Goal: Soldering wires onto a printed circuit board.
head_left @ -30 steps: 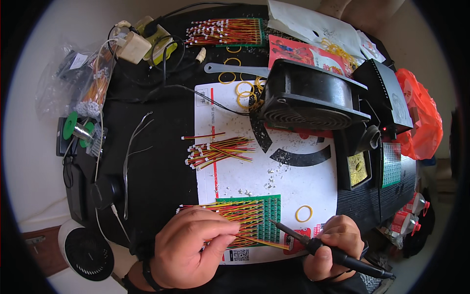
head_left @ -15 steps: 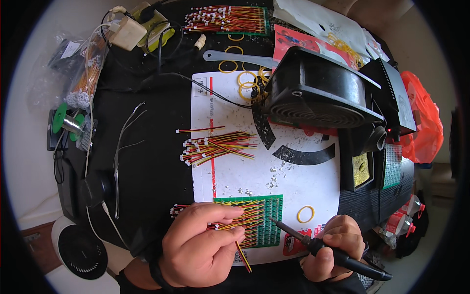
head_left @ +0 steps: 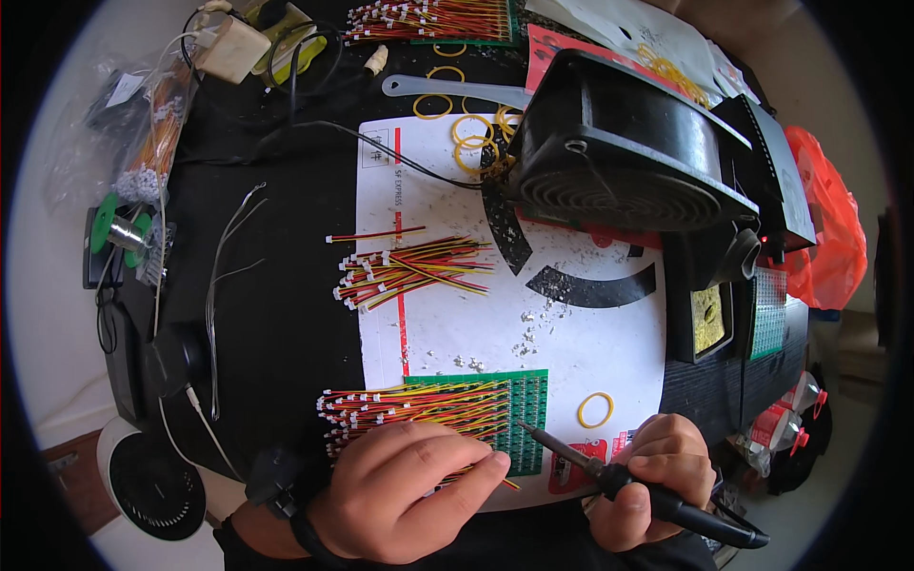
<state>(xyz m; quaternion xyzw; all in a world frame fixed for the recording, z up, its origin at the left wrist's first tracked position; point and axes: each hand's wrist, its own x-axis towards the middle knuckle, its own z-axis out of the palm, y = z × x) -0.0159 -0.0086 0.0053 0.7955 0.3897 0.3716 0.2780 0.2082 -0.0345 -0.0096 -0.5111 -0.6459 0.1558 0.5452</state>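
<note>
Left hand (head_left: 405,490) sits at the near edge of the white sheet (head_left: 571,333), fingers curled, thumb and forefinger pinching a thin yellow-red wire lead (head_left: 495,476) just beside the green circuit board (head_left: 505,419). Right hand (head_left: 657,476) is closed in a fist around the black soldering iron (head_left: 619,476) — tip angled up-left, touching the board's right edge. The board lies on the sheet's near part, with a row of red-yellow-black leads with white connectors (head_left: 400,404) fanning off its left side. A loose bundle of the same leads (head_left: 409,271) lies further up the sheet, well apart. A yellow rubber band (head_left: 596,410) lies just right of the board — black fan housing (head_left: 619,157) at the far right.
</note>
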